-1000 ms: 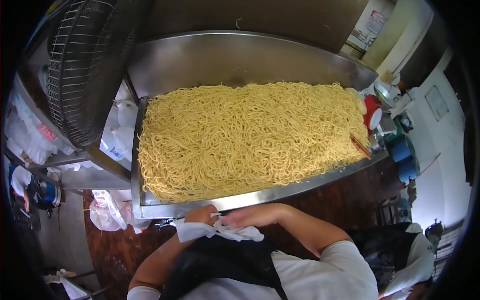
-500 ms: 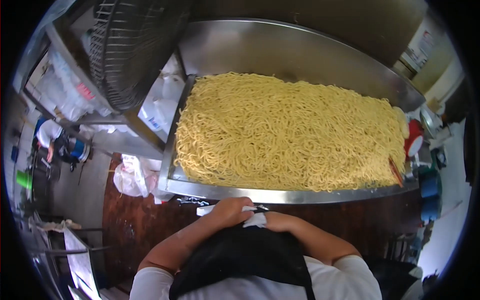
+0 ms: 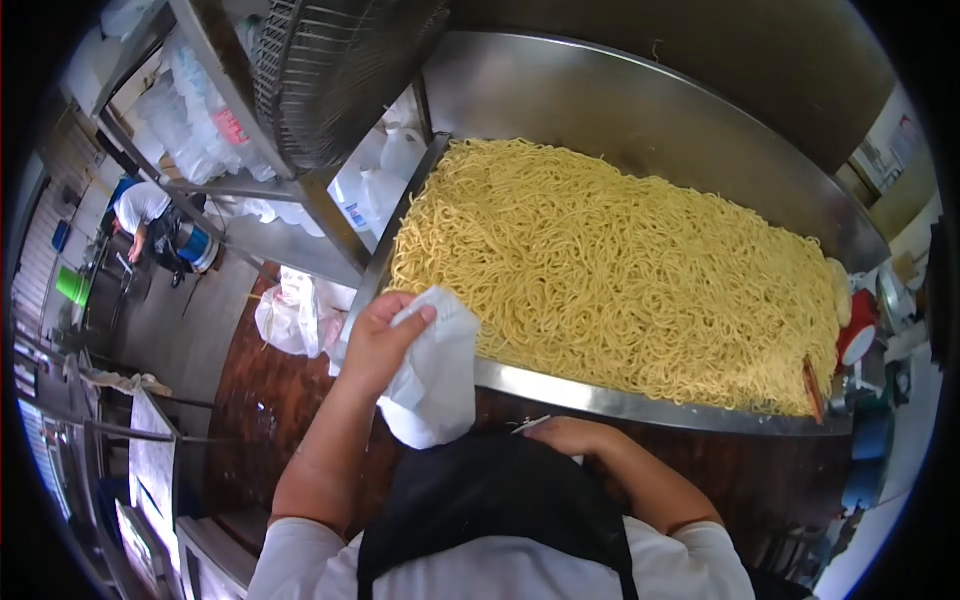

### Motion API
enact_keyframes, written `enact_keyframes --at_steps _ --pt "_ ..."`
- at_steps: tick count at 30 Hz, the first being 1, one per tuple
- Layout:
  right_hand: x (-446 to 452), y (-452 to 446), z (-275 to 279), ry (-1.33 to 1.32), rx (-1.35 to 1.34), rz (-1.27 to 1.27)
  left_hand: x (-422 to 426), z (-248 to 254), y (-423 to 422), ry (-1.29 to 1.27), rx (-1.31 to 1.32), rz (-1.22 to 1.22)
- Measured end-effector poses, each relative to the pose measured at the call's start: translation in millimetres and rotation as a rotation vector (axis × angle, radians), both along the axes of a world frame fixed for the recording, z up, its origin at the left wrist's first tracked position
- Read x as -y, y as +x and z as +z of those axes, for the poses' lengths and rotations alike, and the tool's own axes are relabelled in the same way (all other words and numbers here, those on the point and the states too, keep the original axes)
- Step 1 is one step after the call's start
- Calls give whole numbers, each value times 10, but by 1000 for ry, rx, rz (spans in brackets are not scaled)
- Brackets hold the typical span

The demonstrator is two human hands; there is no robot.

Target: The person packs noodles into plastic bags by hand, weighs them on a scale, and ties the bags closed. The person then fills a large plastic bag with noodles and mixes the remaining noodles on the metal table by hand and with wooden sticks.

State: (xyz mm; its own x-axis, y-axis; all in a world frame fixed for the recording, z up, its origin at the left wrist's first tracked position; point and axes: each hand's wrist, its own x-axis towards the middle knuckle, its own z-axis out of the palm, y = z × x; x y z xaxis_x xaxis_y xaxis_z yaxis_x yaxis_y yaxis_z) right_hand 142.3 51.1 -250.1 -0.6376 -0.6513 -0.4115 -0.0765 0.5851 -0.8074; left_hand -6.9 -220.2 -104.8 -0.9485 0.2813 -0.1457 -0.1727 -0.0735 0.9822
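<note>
My left hand (image 3: 385,340) is closed on a white cloth (image 3: 435,385), pinched near its top corner. The cloth hangs loosely, overlapping the front left part of the steel tray's rim (image 3: 570,395). A thick layer of yellow noodles (image 3: 610,270) fills this tray. Close to my black apron (image 3: 500,500), my right hand (image 3: 565,436) has its fingers curled and partly hidden. Small white bits show beside that hand; what they belong to cannot be made out.
A large fan (image 3: 335,80) stands at the upper left, near a shelf (image 3: 285,250) with plastic bags and jugs. A white plastic bag (image 3: 290,315) lies on the brown table (image 3: 275,410). Red tongs (image 3: 812,390) rest at the tray's right end. Another person (image 3: 150,215) bends over at far left.
My left hand has moved up and left from beside my right hand, carrying the white cloth, which now hangs spread out. My right hand stays near the apron. The view has shifted.
</note>
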Motion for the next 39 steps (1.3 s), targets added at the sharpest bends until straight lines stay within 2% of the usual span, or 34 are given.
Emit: enact_keyframes --at_steps 2,3,5,7,8,10,11,12,13,15,16,17,19,20,21,22,23,24,25,26,27,29,30,32,34,35,37,39 --pt "97 -14 -63 -13 409 -384 5 77 -43 9 -28 21" --pt "64 -64 83 -12 408 -364 21 117 -68 17 -55 28" --pt "-107 -176 788 106 254 -221 42 202 -80 -44 -86 34" --pt "-225 -398 1614 425 247 -261 49 274 -70 -184 -111 -65" --pt "-280 -414 1738 430 250 -252 49 295 -59 -177 -69 -119" --pt "-377 -453 1879 83 -22 -477 -18 334 2 -190 -65 -201" --pt "-293 -486 1847 88 -25 -475 -56 370 27 -209 -61 -291" --pt "-99 -531 1757 -98 -311 -503 -88 432 46 -209 -44 -470" --pt "92 -570 1681 -285 -599 -521 -146 506 113 -205 -49 -471" --pt "392 -615 1610 -609 -206 -463 -264 638 215 90 42 -705" --pt "460 -614 1569 -610 -71 -486 -219 669 130 104 27 -734" --pt "479 -638 1567 -544 237 -562 -128 516 -12 212 60 -637" --pt "449 -682 1728 -605 198 -788 94 -197 -462 341 479 -651" --pt "424 -732 1747 -612 194 -798 159 -191 -364 97 415 -660" --pt "379 -798 1770 -707 27 -949 225 -173 -218 -150 338 -670" --pt "328 -866 1791 -798 -150 -1104 304 -108 -174 -311 314 -885" --pt "266 -936 1799 -806 -164 -1133 365 -85 -156 -474 287 -1103" --pt "194 -987 1790 -919 -143 -1258 397 -161 -116 -481 285 -1136" --pt "151 -997 1774 -1026 -121 -1383 430 -260 -67 -161 169 -1113" --pt "126 -983 1767 -1013 -136 -1417 423 -318 -81 167 61 -1068" --pt "94 -980 1779 -1007 -184 -1467 332 -316 -132 186 62 -1097" --pt "20 -983 1850 -977 -264 -1520 49 -308 -174 -44 17 -666" --pt "-22 -984 1888 -977 -281 -1548 -67 -298 -164 -17 15 -675" --pt "-130 -958 1923 -955 -281 -1579 -240 -251 -54 403 239 -527" --pt "-266 -936 1893 -1040 -340 -1615 -346 -202 -1 775 454 -352" --pt "-312 -919 1880 -1048 -340 -1622 -426 -192 -67 766 454 -357" --pt "-414 -875 1844 -1068 -355 -1618 -634 -240 -247 454 486 -622" --pt "-534 -847 1784 -1082 -331 -1614 -603 -491 -330 472 465 -666"
